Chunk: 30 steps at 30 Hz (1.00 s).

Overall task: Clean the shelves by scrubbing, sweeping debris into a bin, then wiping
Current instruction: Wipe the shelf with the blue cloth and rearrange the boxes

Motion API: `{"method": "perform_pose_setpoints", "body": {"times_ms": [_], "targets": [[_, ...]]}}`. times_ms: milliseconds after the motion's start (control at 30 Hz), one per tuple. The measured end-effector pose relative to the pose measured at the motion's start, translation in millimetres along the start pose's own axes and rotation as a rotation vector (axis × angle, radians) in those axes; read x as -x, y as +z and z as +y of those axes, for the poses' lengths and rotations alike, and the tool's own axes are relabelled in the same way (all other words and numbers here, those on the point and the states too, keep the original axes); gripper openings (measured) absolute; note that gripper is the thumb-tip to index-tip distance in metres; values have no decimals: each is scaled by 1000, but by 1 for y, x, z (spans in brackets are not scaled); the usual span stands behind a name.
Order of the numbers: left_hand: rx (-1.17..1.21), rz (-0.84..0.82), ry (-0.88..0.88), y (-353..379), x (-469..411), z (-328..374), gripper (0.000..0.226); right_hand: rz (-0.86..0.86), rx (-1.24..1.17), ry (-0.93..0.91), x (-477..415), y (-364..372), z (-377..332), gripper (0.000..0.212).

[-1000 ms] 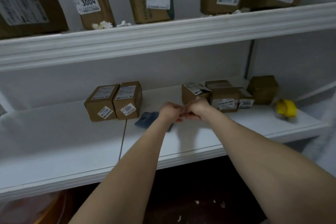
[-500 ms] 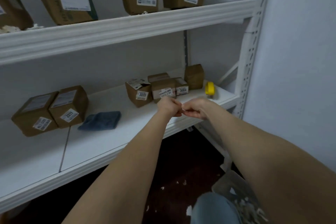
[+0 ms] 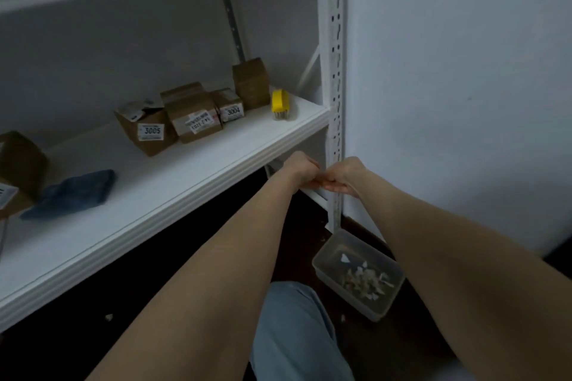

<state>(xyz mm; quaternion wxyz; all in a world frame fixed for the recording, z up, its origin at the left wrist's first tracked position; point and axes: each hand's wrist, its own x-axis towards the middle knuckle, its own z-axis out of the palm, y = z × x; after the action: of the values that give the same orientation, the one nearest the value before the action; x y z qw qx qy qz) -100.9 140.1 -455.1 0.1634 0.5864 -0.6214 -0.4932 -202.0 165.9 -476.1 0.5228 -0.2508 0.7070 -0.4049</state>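
Off the shelf edge they go: the joined hands have travelled right and lower, the view has swung with them, and the whole bin (image 3: 382, 310) now shows on the floor (image 3: 192, 263). Left hand (image 3: 299, 168) and right hand (image 3: 344, 175) meet just beside the white upright (image 3: 335, 71), past the front right corner of the shelf (image 3: 185, 182) and well above the bin. The left grip is curled tight, knuckles up, against the right one. Fingers (image 3: 329, 186) of the right hand lie straighter underneath. Whether either grip is clamped on anything, I cannot tell.

Pale debris (image 3: 362, 279) lies inside the bin, which sits by the foot of the upright. Up on the shelf, the blue cloth (image 3: 71, 192) lies at the left and the yellow brush (image 3: 280, 103) stands near the right end, with brown boxes (image 3: 193, 116) between them toward the back. A denim knee (image 3: 294, 334) sits low between the forearms, and one pale fleck (image 3: 108, 317) lies on the dark floor under the shelf.
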Motion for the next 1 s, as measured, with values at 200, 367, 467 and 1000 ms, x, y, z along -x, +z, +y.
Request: {"method": "perform_pose_setpoints", "body": {"times_ms": [200, 367, 467, 1000], "targets": [[-114, -194, -85, 36, -2, -10, 43, 1, -1, 118, -17, -32, 35, 33], [-129, -203, -117, 48, -6, -13, 32, 260, 530, 36, -34, -44, 79, 27], [-174, -197, -139, 46, -7, -18, 36, 274, 681, 11, -32, -50, 93, 35], [-173, -21, -17, -11, 24, -16, 30, 254, 821, -325, 0, -6, 40, 46]]}}
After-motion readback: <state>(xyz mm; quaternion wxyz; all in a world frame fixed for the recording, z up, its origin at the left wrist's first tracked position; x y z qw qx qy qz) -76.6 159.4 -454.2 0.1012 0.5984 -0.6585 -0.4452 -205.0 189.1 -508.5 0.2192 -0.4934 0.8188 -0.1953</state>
